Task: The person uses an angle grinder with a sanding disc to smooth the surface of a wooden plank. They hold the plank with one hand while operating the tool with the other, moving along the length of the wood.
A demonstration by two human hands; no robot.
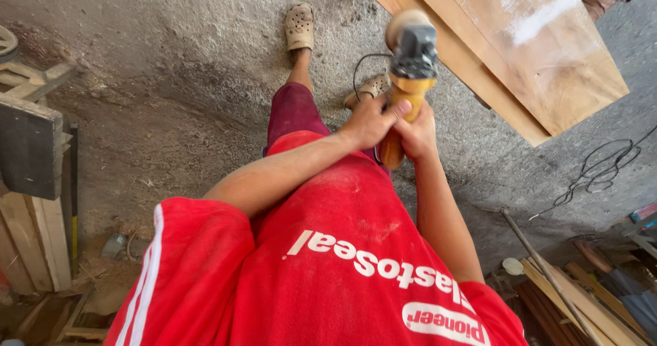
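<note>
Both hands meet on the yellow-bodied angle grinder [405, 86] just R of frame centre, tool pointing toward 12 o'clock w/ its dark gear head and tan sanding disc [404, 23] at the far end, so the spinning part sits well away from the body and the red shirt [328, 264]. Left hand [373, 121] comes in from 7 o'clock, forearm crossing over the shirt front, fingers wrapped round the yellow barrel and thumb laid along it; closed tight on the tool. Right hand [417, 135] rises from 5 o'clock, forearm near-vertical in the pic, clamped on the lower part of the same barrel just beside and touching the left; a two-fisted grip, prob. to steady the tool's weight and kick. Both elbows bent, wrists about straight, tool held out in front at roughly waist level above the legs. Black power cord [361, 69] loops off at 9 o'clock of the barrel, hanging clear of the disc. Wooden board [540, 52] lies at 1–2 o'clock of the grinder, stacked on another plank, its near edge close to the disc but whether the disc touches it I can't tell. Sandalled feet [300, 26] planted on the dusty concrete floor [171, 58] at 11 o'clock, stance apart. Loose cable [602, 168] at 3 o'clock, timber offcuts [582, 298] at 4–5 o'clock, wooden frame pieces [31, 182] at 9 o'clock, all well apart from the hands.
</note>
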